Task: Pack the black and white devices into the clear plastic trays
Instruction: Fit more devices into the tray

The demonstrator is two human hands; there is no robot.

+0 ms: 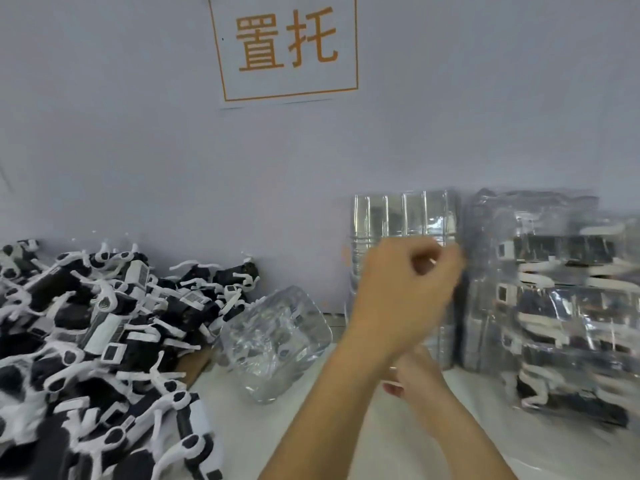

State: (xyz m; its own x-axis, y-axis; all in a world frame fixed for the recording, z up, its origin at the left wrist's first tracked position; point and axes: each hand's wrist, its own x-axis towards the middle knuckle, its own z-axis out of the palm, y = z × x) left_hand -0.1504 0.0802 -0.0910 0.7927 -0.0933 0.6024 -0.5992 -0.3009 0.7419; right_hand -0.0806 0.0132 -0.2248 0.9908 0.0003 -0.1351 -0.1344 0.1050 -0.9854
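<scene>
A big heap of black and white devices [97,337] covers the left of the table. One clear plastic tray [277,344] lies tilted beside the heap. A stack of empty clear trays [405,216] stands upright against the wall. My left hand [405,292] is raised in front of this stack, fingers curled and pinched at a tray's front edge. My right hand [415,375] is lower, at the foot of the stack, partly hidden behind my left forearm. Its grip is not clear. Trays packed with devices [554,299] stand stacked at the right.
A grey wall closes the back, with a white sign [287,46] in orange characters. The white table top [311,427] shows bare between the heap and the packed trays. The picture is motion-blurred at the right.
</scene>
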